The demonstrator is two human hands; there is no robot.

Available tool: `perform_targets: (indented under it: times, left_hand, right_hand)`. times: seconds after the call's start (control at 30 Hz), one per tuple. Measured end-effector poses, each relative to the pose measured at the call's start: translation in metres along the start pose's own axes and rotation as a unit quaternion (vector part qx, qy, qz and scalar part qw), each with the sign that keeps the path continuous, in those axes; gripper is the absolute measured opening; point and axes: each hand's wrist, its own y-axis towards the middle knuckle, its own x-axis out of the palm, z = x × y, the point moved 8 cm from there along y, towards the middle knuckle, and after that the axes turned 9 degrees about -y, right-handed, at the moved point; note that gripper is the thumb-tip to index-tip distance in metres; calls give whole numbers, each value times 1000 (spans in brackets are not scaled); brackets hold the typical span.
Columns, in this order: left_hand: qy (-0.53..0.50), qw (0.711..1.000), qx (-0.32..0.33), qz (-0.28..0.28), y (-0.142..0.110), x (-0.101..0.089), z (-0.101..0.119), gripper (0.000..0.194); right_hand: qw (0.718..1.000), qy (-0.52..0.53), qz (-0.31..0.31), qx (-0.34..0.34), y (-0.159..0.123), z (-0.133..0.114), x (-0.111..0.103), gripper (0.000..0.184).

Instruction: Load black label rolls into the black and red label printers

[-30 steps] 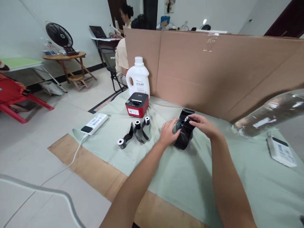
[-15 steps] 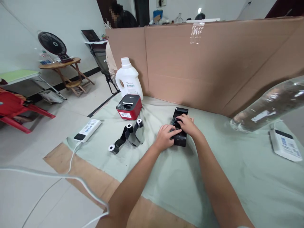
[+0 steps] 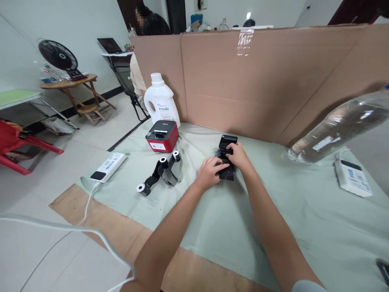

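Left hand (image 3: 208, 173): at the left side of the black device, forefinger laid over it — clamped or only resting, cannot tell.
Right hand (image 3: 239, 156): fingers bent over the device; closure hidden.
Black device (image 3: 227, 174): one, on the green cloth (image 3: 206, 227), between the hands; lid (image 3: 227, 141) raised at far end.
Step in hand: judged two-handed work at the opened device.
Next move calls for: likely a steady body, fingertips clear of the lid.
Rolls (image 3: 163, 162): three, white-cored, dark strips trailing.
White boxes: two — one left (image 3: 108, 167), one right (image 3: 354, 178).
Red-and-black box (image 3: 162, 137): one, beyond rolls.
White jug (image 3: 162, 101): one, behind it.
Cardboard panel (image 3: 243, 85): one, upright.
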Motion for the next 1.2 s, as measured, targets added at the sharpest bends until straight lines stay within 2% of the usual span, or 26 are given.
perform_targets:
  times: [0.17, 0.23, 0.3, 0.4, 0.47, 0.57, 0.87, 1.0, 1.1, 1.2]
  left_hand:
    - [-4, 1000, -2, -6, 0, 1, -1, 47]
    - [-4, 1000, -1, -3, 0, 1, -1, 46]
    - [-1, 1000, 5, 5, 0, -1, -1, 44]
    - [16, 1000, 15, 11, 0, -4, 1, 43]
    - [38, 999, 21, 5, -1, -5, 3, 44]
    - [68, 997, 38, -5, -1, -6, 9, 44]
    - [83, 992, 93, -35, -8, -1, 20, 45]
    - [77, 991, 87, -63, -11, -1, 19, 51]
    - [73, 991, 76, -79, -12, 0, 18, 52]
    - [62, 992, 77, -78, -12, 0, 18, 51]
  right_hand:
    - [1000, 17, -5, 26, 0, 10, 1, 28]
    - [998, 14, 18, 51, 0, 13, 0, 25]
    - [995, 28, 70, 70, 0, 15, -5, 22]
    - [979, 140, 132, 64, 1, 18, -11, 40]
    - [965, 229, 118, 53, 4, 20, -9, 51]
    - [957, 269, 95, 55, 4, 26, -11, 50]
    - [971, 214, 89, 51, -9, 25, -43, 32]
    - [993, 94, 47, 45, -13, 19, -45, 26]
    - [999, -5, 51, 17, -15, 11, -49, 19]
    - [999, -44, 30, 11, -13, 8, -47, 26]
